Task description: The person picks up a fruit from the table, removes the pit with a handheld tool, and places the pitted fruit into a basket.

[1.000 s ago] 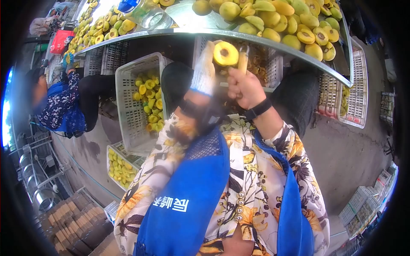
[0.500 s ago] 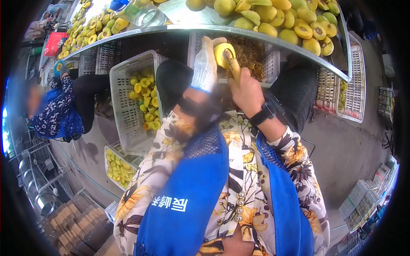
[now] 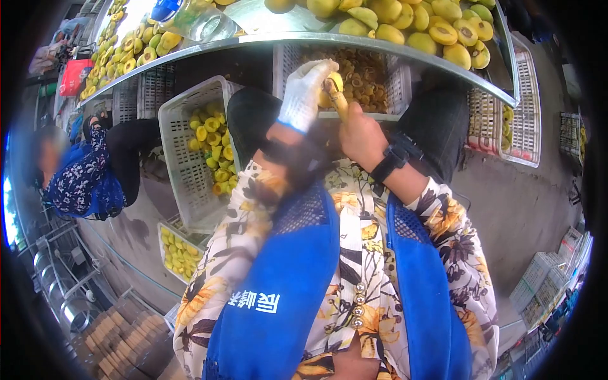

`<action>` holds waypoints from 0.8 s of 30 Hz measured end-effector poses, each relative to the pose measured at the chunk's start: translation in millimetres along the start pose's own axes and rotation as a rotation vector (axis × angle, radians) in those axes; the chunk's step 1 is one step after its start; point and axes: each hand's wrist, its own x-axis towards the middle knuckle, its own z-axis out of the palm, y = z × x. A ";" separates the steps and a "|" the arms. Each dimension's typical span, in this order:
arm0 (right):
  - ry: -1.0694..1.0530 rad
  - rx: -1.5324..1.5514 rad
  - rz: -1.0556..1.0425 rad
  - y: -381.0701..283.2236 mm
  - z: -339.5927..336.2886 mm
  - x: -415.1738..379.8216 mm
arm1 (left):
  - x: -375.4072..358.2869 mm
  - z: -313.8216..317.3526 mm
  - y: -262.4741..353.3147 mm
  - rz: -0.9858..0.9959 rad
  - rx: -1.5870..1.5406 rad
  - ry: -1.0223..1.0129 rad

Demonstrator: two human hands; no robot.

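My left hand [image 3: 304, 95], in a white knit glove, is closed around a yellow peach half [image 3: 325, 99], partly hidden by the fingers. In my bare right hand [image 3: 365, 138] is a wooden-handled pitting tool [image 3: 339, 104]. Its tip is at the peach half; the blade itself is hard to make out. Below both hands stands a white crate [image 3: 400, 85] holding many brown peach pits [image 3: 364, 76]. Left of my leg, a tilted white crate [image 3: 183, 174] contains hollowed yellow peach halves [image 3: 218, 149].
A metal-edged table [image 3: 266, 39] crosses ahead, bearing piled cut peaches [image 3: 405, 25] and a clear plastic bottle [image 3: 206, 24]. Another person [image 3: 88, 171] sits at left. More crates [image 3: 522, 101] stand at right, and a smaller crate of peaches [image 3: 180, 253] is on the floor.
The peach half has turned from facing me to a more edge-on position, with the gloved fingers now covering more of it. The tool has tilted more upright and my right hand has dropped slightly.
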 end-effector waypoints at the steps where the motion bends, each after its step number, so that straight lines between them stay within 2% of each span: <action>1: 0.008 -0.018 -0.030 2.5 -1.1 1.3 | 1.1 -6.4 -4.6 0.097 0.074 -0.068; 3: 0.028 -0.056 -0.099 2.2 -5.5 6.3 | 5.9 -8.1 -7.1 0.099 0.016 -0.068; 5: 0.094 -0.061 -0.159 -9.7 -13.8 2.5 | 8.5 0.7 -8.3 -0.098 -0.253 0.074; 6: 0.123 -0.066 -0.189 -15.0 -18.0 1.4 | 8.8 4.3 -8.4 -0.072 -0.267 0.104; 8: 0.155 -0.034 -0.109 -4.1 -3.5 9.4 | 9.3 10.2 -8.0 -0.020 -0.298 0.162; 14: 0.141 -0.022 0.028 -1.8 5.0 12.2 | 2.6 14.4 -8.4 0.021 -0.211 0.181; 17: 0.120 0.001 0.070 -7.1 7.7 10.0 | 6.8 15.0 -21.0 0.145 -0.147 0.168; 20: 0.093 0.020 0.058 -5.5 9.1 6.8 | 4.4 9.9 -23.8 0.067 -0.127 0.120; 23: 0.036 -0.018 0.059 -4.9 7.5 5.6 | 2.3 7.2 -12.0 -0.112 -0.169 0.140; 24: 0.012 -0.042 0.065 -5.5 5.3 5.4 | 1.2 3.1 -10.0 -0.073 -0.141 0.092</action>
